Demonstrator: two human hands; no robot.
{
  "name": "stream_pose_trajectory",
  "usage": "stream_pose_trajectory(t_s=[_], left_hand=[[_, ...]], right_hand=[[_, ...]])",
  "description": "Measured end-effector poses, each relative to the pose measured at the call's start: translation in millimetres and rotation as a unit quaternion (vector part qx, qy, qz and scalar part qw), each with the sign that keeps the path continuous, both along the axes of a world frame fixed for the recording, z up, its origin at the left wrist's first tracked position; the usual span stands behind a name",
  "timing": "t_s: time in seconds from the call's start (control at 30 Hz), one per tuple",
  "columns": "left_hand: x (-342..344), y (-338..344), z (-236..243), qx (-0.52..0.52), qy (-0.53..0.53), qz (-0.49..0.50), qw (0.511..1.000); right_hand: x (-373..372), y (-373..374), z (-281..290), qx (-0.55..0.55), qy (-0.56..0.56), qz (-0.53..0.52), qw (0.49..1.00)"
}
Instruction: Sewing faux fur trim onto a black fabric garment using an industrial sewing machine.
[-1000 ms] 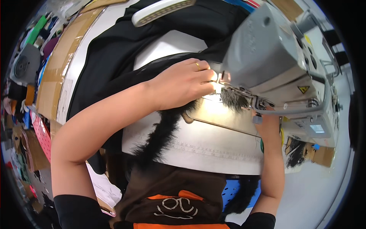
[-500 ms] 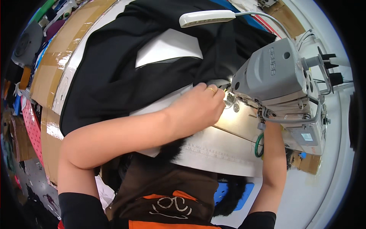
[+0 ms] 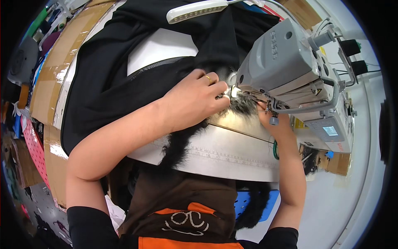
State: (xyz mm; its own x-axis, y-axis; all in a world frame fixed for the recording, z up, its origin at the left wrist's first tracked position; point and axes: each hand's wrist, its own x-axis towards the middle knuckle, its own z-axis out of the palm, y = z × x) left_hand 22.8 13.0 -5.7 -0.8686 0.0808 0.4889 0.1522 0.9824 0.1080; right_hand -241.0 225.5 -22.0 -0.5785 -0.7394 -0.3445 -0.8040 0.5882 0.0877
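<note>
My left hand (image 3: 198,99) is closed, with its fingers curled at the edge of the black fur strip (image 3: 176,147) just left of the sewing machine's needle area. It wears a ring. The strip's dark end hangs over the front of the machine bed. Grey-black fur (image 3: 244,104) spreads under the lit presser foot. My right hand (image 3: 274,121) reaches to the right side of that fur, its fingers partly hidden behind the thread guides. The black garment (image 3: 99,89) lies bunched to the left and behind, and runs to the needle area. The grey industrial sewing machine (image 3: 275,56) stands to the right.
A white lamp (image 3: 197,11) on a bendable neck overhangs the cloth. The pale machine bed (image 3: 224,149) carries a printed ruler scale. Taped cardboard (image 3: 52,93) borders the left side. More black fur (image 3: 255,207) hangs beside a blue panel (image 3: 271,203) below the bed.
The view has shifted, so the machine sits further up and left. Fur now shows across the plate at the presser foot. My right hand has come into sight beside it.
</note>
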Motion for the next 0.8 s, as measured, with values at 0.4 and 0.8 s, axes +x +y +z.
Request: stream_pose_trajectory(t_s=[0.4, 0.8], left_hand=[[-8.3, -6.5, 5.2, 0.062, 0.042, -0.107, 0.991], [22.5, -2.1, 37.7, -0.020, -0.065, 0.041, 0.997]], right_hand=[[92.2, 1.8, 54.0, -0.250, -0.037, 0.228, 0.940], [71.0, 5.9, 52.0, -0.272, 0.043, 0.298, 0.914]])
